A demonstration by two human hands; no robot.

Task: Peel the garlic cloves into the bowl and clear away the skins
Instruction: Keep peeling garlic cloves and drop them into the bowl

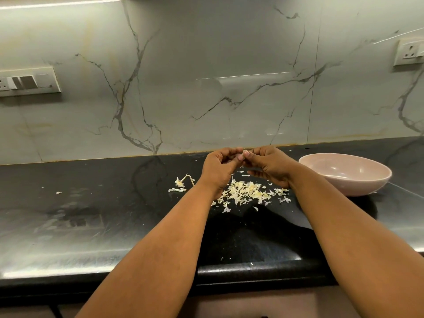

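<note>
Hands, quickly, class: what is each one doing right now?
Left hand: fingers curled, pinching a small item, likely a garlic clove, mostly hidden.
Right hand: fingers curled, pinching the same item from the other side.

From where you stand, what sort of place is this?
Most likely a home kitchen: a polished black stone countertop, a marble-veined tiled wall with a white switch panel, and a pale pink ceramic bowl beside papery garlic skins.

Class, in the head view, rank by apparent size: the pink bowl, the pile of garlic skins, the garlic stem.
1. pink bowl
2. pile of garlic skins, a little narrower than the bowl
3. garlic stem, clearly smallest
</note>
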